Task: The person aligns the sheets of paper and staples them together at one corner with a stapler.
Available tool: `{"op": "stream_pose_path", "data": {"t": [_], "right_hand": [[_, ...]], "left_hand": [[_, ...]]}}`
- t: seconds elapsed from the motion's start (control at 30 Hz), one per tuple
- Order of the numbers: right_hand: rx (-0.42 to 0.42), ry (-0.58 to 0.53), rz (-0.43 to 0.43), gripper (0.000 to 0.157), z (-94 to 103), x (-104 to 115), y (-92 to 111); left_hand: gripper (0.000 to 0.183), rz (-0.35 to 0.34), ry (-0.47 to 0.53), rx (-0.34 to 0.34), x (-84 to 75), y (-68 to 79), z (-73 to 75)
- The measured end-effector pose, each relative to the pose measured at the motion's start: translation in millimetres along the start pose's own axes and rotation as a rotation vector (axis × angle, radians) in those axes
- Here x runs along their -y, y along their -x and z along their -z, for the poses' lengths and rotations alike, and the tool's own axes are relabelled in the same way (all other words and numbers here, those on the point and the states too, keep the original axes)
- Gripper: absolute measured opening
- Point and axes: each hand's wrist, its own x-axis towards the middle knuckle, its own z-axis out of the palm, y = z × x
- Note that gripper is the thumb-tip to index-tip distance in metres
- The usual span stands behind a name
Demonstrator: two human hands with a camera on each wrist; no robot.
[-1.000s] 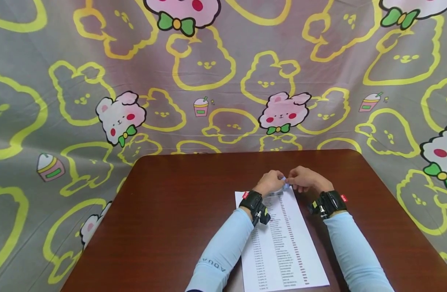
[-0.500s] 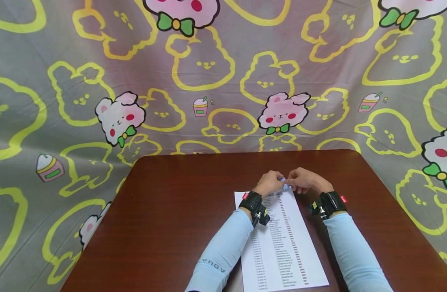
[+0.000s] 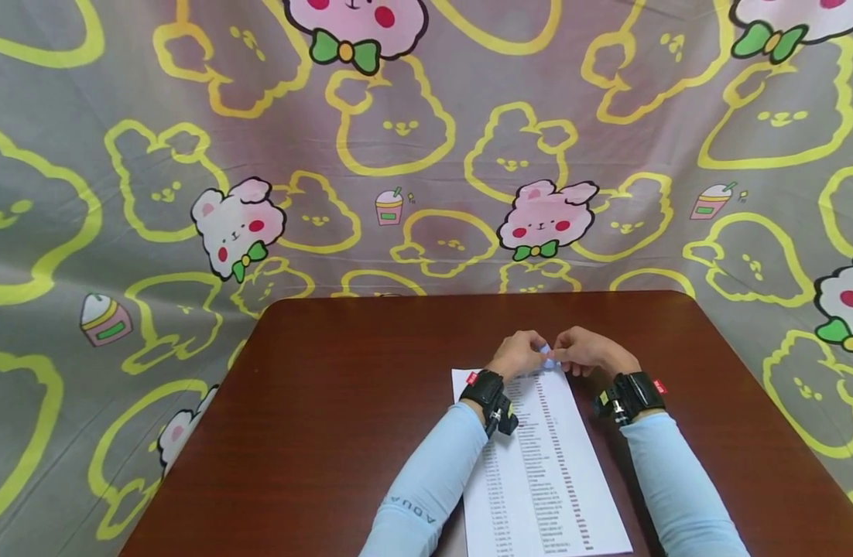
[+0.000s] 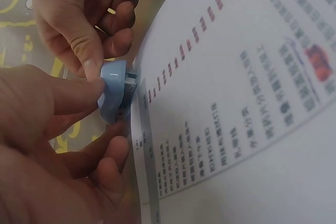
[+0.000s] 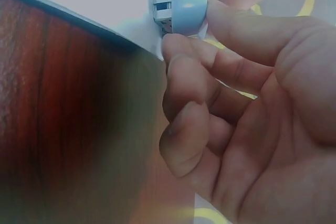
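A small light blue stapler [image 4: 111, 90] with a metal front sits at the far edge of a printed sheet of paper [image 3: 538, 472]. In the left wrist view its metal end meets the paper's edge. My left hand [image 3: 517, 353] pinches the stapler from the left. From the other side my right hand [image 3: 588, 350] grips it, thumb on the blue shell [image 5: 190, 9] in the right wrist view, with the other fingers curled below. The fingers hide part of the stapler in the head view.
The paper lies on a dark reddish-brown table [image 3: 315, 433], its top towards the table's far edge. Behind and beside the table hangs a grey curtain [image 3: 454, 124] with yellow outlines and cartoon animals. Both wrists wear black camera straps [image 3: 641, 393].
The whole head view has shifted slightly down and to the right. Both hands stay together at the stapler, and the paper keeps its place on the table.
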Motion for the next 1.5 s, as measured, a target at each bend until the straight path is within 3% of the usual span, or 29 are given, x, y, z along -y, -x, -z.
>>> {"op": "stream_pose_path", "data": {"t": [0.2, 0.6, 1.17, 1.5], "right_hand": [[0.010, -0.007, -0.028, 0.026, 1.0, 4, 2], [0.028, -0.097, -0.044, 0.035, -2.6, -12, -1], [0.081, -0.128, -0.010, 0.034, -4.0, -17, -7], [0.080, -0.141, -0.007, 0.034, -4.0, -18, -6]], "left_hand": [[0.036, -0.003, 0.020, 0.014, 0.4, -0.8, 3.7], [0.044, 0.123, -0.005, 0.081, -1.6, -4.0, 7.3], [0.039, 0.087, -0.052, 0.110, 0.0, -1.2, 6.3], [0.037, 0.077, -0.046, 0.090, 1.6, -2.9, 2.9]]}}
